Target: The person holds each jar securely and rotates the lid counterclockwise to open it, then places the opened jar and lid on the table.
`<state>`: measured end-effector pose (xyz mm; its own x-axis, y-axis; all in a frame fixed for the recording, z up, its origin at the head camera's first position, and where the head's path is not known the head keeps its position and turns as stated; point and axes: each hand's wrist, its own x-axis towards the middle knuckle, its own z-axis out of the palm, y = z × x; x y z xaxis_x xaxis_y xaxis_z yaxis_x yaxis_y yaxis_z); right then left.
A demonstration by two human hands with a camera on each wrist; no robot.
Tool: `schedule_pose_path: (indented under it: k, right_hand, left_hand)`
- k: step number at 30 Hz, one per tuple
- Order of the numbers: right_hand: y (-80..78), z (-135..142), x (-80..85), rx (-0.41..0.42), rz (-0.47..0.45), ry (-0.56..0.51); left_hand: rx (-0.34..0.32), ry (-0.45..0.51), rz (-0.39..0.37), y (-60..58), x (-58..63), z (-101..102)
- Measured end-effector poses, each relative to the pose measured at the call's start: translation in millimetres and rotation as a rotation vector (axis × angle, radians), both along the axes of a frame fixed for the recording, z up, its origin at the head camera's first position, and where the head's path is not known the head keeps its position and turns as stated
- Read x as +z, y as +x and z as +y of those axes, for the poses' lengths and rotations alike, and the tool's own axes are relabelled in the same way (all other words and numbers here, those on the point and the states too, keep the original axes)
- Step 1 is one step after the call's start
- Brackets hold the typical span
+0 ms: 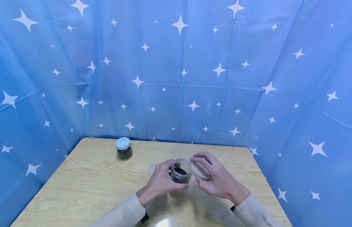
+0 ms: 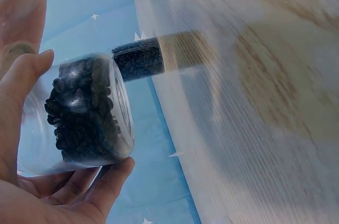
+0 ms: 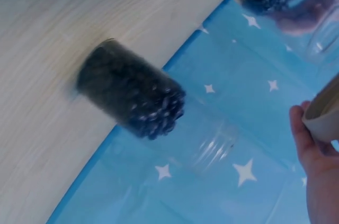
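My left hand point(image 1: 162, 180) grips a clear jar point(image 2: 87, 113) of dark, shiny beans round its side, lifted off the table. The jar's mouth is uncovered and faces up toward the head camera. Just to its right, my right hand point(image 1: 219, 181) pinches a round whitish lid point(image 1: 199, 171) by the rim, close beside the jar's mouth. That lid point(image 3: 324, 112) also appears at the edge of the right wrist view. Another clear jar point(image 3: 132, 89), partly filled with dark beans and uncovered, stands on the table near the hands; I cannot make it out in the head view.
Toward the back left of the wooden table point(image 1: 88, 176) stands a small jar point(image 1: 124, 153) of dark contents under a light blue lid point(image 1: 123, 143). A pale, round, translucent thing point(image 1: 151, 170) lies partly behind my left hand. A blue star-patterned curtain point(image 1: 170, 94) surrounds the table.
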<state>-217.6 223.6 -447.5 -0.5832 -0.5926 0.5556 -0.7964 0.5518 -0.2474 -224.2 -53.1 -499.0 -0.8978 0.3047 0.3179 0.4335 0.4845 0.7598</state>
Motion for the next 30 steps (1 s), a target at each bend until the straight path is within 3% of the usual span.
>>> schedule_pose_path:
  k: [10,16,20,30]
  right_hand:
    - [8.9,22.9,-14.4,-0.052,0.051,0.060]
    - [14.7,28.5,-21.9,-0.086,0.057,0.151]
    - [17.3,30.3,-28.3,-0.103,-0.003,0.217]
    - [15.5,27.1,-39.2,-0.055,-0.149,0.372]
  left_hand:
    - [0.016,-0.013,0.009,1.5,0.9,-2.5]
    - [0.022,-0.011,0.016,2.7,1.2,-3.3]
    - [0.030,-0.017,0.018,4.8,1.7,-4.3]
    - [0.023,-0.003,0.017,4.8,0.9,-5.5]
